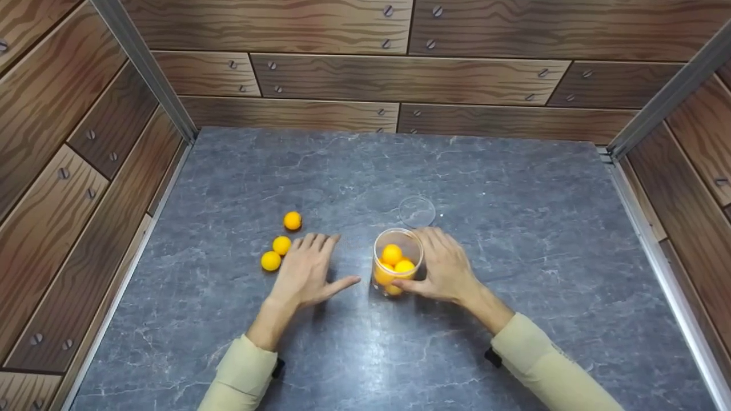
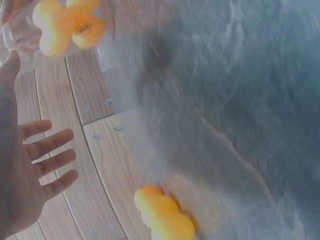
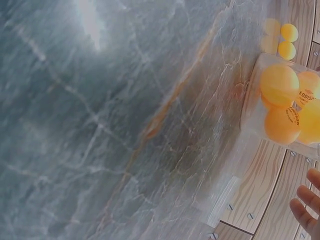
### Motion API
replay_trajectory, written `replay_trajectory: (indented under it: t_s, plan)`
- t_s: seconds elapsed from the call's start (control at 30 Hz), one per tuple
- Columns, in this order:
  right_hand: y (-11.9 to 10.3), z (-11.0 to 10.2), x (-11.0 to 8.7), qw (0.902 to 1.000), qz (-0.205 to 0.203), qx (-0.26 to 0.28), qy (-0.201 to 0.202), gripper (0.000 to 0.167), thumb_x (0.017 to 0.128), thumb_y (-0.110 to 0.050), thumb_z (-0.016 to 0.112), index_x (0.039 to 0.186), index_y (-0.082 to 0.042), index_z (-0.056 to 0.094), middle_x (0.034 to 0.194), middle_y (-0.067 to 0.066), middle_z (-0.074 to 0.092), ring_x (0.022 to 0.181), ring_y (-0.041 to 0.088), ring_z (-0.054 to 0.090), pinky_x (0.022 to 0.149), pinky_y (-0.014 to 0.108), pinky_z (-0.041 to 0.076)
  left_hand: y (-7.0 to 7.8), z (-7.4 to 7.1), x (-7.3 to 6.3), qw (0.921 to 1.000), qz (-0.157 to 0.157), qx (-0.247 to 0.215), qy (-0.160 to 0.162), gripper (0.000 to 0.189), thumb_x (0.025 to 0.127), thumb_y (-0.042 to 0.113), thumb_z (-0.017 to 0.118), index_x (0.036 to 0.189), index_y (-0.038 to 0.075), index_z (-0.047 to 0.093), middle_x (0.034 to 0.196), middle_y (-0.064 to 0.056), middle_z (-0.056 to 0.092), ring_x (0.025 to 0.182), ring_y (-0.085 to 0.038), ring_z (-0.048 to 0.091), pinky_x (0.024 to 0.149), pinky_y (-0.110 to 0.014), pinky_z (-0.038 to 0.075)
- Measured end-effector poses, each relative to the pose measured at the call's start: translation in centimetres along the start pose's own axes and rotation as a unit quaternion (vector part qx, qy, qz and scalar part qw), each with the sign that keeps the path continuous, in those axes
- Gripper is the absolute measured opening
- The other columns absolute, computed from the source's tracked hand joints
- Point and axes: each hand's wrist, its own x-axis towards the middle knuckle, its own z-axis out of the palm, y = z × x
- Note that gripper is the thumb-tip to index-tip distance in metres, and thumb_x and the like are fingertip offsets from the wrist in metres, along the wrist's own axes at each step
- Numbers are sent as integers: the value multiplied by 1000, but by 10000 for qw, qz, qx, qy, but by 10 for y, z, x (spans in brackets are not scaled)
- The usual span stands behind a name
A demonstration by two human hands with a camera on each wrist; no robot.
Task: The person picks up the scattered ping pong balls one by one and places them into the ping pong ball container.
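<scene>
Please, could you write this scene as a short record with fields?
Container: clear jar, upright and open-topped
Inside: orange table-tennis balls, at least four
Outside: three loose balls on the marbled tabletop, left of the jar
Clear disc: flat on the tabletop, beyond the jar
Left hand: empty, between the loose balls and the jar
Right hand: beside the jar; contact unclear

From here I see a clear, open-topped jar (image 1: 413,246) upright, midway between the table's (image 1: 514,188) left and right edges, orange balls (image 1: 392,254) piled inside. Three loose balls (image 1: 281,245) lie nearer the left edge, two close together.
</scene>
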Motion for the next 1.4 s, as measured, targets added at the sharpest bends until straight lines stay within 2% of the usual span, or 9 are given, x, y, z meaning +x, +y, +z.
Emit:
replay_trajectory:
  t_s: [0.27,0.43,0.9,1.17,1.4]
  plan:
    - [-1,0,1,10000,-45,11,25,101,81,-92,55,133,-5,63,121,10,70,109,28,66,95,47,57,-18,-10,-10,9993,-306,-125,177,100,86,79,63,154,7,49,136,-14,66,127,-35,61,108,-55,50]
    - [0,-1,1,10000,-62,-17,27,102,82,-93,52,133,-5,62,121,10,69,108,27,66,95,46,57,-30,-11,-17,9978,-524,-187,373,101,86,79,64,154,6,49,140,-19,64,128,-38,61,108,-56,50]
    - [-1,-2,1,9999,-44,-98,-56,103,82,-95,48,133,-7,62,118,9,69,106,26,65,92,44,58,-59,-11,-42,9923,-1000,-166,708,99,85,72,70,151,2,51,133,-22,66,125,-43,62,106,-58,51]
    - [0,-2,0,9999,-58,-120,-55,101,82,-92,52,133,-6,62,117,9,69,106,26,65,91,45,58,-71,-5,-53,9896,-1283,-255,593,94,88,68,72,152,3,50,135,-22,65,125,-41,61,105,-57,51]
    - [0,-2,0,9999,-54,-98,-71,101,81,-91,56,134,-6,61,119,9,69,107,27,65,92,45,58,-75,3,-60,9892,-1324,-120,625,85,90,63,73,144,0,56,130,-23,66,122,-42,62,101,-57,52]
